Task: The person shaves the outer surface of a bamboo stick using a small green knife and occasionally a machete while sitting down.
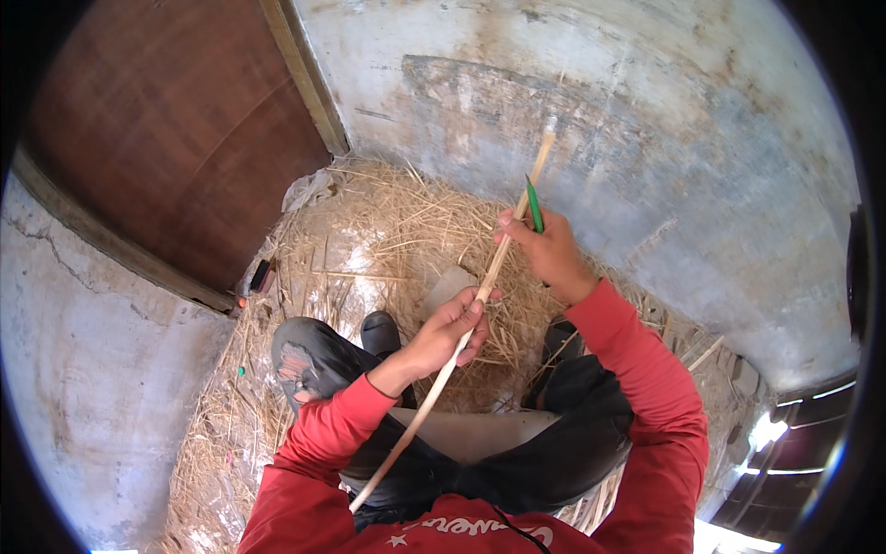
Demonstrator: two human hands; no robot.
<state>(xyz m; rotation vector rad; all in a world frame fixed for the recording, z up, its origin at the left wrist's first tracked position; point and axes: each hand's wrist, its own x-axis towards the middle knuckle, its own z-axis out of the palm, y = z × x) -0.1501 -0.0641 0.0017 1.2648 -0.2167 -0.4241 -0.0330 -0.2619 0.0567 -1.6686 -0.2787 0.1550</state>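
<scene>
Nearest, under the stick's low end: red sweatshirt (pixel 305 499) w/ white lettering & star, then dark trousers (pixel 577 448), torn at L knee; person seated, legs apart. The stick (pixel 495 268), long, thin, pale w/ a browner stretch low down, slants from the lap up betwn both hands, far tip in front of the wall. L hand (pixel 448 332) is closed round approx. its middle, thumb on top. R hand (pixel 551 254), further up the stick, grasps a green pointed tool (pixel 535 210), dark tip up, right beside the stick; can't tell if the fingers grip the stick too. Dark shoes (pixel 379 334) either side of it, below. Flat grey piece (pixel 450 284) just L of the stick, on the floor amid loose straw (pixel 369 240). Small black obj. (pixel 261 275) well L of the stick, nr reddish-brown door (pixel 166 120). Stained grey-blue wall (pixel 646 138) beyond the stick's tip.
</scene>
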